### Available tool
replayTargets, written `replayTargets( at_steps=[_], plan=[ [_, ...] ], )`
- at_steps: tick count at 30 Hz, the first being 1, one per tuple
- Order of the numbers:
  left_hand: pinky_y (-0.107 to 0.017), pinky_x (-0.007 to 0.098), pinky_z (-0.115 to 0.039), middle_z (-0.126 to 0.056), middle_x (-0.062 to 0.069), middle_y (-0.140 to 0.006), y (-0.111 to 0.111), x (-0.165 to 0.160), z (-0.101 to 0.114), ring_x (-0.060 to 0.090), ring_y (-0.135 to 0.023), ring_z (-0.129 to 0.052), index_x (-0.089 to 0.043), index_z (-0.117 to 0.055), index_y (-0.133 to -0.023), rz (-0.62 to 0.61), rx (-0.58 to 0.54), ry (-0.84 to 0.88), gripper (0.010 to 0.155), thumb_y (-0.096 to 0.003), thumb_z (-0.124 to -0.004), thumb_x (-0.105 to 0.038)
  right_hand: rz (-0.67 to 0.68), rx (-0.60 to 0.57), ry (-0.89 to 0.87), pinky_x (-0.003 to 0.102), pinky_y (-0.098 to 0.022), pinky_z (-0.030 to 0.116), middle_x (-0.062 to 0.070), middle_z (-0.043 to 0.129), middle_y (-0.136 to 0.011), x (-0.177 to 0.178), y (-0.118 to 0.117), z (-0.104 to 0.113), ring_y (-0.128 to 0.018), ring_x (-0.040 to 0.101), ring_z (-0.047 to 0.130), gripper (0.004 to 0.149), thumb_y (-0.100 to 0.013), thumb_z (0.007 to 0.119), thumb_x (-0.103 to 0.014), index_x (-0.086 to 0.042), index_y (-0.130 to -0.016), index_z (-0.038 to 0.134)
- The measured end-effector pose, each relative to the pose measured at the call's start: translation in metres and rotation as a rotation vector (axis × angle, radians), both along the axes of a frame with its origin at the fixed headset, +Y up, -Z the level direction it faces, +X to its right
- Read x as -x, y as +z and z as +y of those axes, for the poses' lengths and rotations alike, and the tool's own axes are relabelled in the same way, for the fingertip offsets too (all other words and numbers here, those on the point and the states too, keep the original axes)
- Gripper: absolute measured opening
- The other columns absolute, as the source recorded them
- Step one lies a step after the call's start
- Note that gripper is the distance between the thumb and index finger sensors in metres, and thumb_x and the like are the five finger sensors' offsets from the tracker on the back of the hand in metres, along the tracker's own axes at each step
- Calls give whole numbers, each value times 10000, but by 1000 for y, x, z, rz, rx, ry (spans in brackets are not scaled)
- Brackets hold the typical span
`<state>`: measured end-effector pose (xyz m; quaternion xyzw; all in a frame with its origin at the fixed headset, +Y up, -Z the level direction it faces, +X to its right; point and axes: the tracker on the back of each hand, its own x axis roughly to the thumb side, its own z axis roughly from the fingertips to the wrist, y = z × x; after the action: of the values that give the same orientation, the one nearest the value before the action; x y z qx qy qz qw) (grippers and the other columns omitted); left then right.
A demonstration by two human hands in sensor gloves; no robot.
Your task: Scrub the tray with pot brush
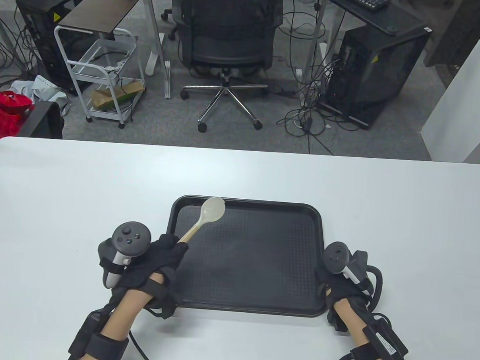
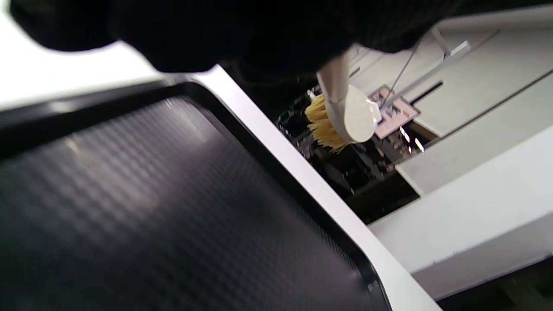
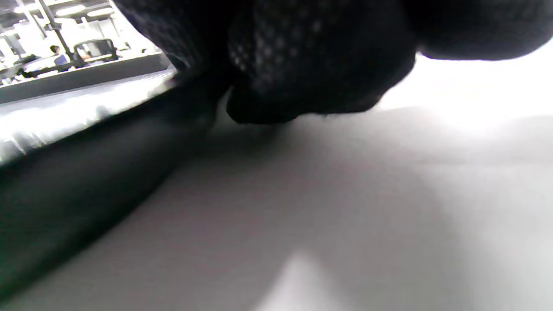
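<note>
Table view: a black tray point(image 1: 252, 260) lies on the white table point(image 1: 64, 188), near its front edge; the left hand point(image 1: 153, 259) grasps the handle of the brush point(image 1: 206, 218), whose pale head is raised over the tray's far left corner, back of the head towards the camera; the right hand point(image 1: 339, 279) sits at the tray's right rim, apparently steadying it, though its fingers are hidden beneath the tracker; an office chair point(image 1: 230, 48) and a wire cart point(image 1: 101, 70) stand on the floor beyond the table. Left wrist view: the gloved fingers point(image 2: 194, 34) close round the brush handle; the brush point(image 2: 345, 112) shows yellow bristles under a white head, held clear of the tray point(image 2: 151, 207), with no contact visible; the tray's textured floor appears dry and free of foam or soil, as far as the blur allows. Right wrist view: the glove point(image 3: 302, 65) rests low against the table beside the dark tray rim point(image 3: 86, 172); whether the fingers grip the rim or merely press against it cannot be told. Progress, as judged: brush in hand and tray braced, so preparation is complete; the bristles are off the surface, so scrubbing is either not begun or between strokes; the tray floor remains to be worked.
</note>
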<state>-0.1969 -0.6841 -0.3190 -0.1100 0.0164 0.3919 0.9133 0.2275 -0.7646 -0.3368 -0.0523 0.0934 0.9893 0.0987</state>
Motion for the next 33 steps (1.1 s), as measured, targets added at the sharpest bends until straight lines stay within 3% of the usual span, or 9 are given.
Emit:
replayTargets(
  at_steps=[9,14,20,33],
  plan=[
    [-372,468,-854,-971,8,-463,-55,-114,-11,171,-251,-975,-115,-752,-840,-106,169,35,601,-419,-760,-544,1,2,-9,442,-244,827,71,966,-455,-1,1,-1,-202,234,963,594,-464,788,-345,-43,-948,625],
    [-369,469,-857,-978,8,-457,-75,-154,-25,171,-240,-976,-132,-758,-850,-97,218,17,594,-420,-758,-543,4,3,-15,444,-242,826,72,967,-453,-1,0,-1,-200,235,963,593,-464,787,-342,-42,-948,623],
    [-364,469,-860,-984,7,-448,-91,-177,-36,172,-231,-976,-142,-761,-858,-58,258,15,590,-423,-756,-540,5,6,-17,446,-243,825,74,966,-454,-1,0,-2,-201,238,962,591,-464,786,-339,-41,-947,621],
    [-362,471,-862,-993,5,-428,-94,-210,-49,171,-201,-971,-172,-773,-875,-63,284,-64,583,-426,-751,-544,7,10,-16,447,-243,825,72,966,-453,-2,0,-2,-201,239,963,593,-465,782,-341,-40,-949,616]
  ],
)
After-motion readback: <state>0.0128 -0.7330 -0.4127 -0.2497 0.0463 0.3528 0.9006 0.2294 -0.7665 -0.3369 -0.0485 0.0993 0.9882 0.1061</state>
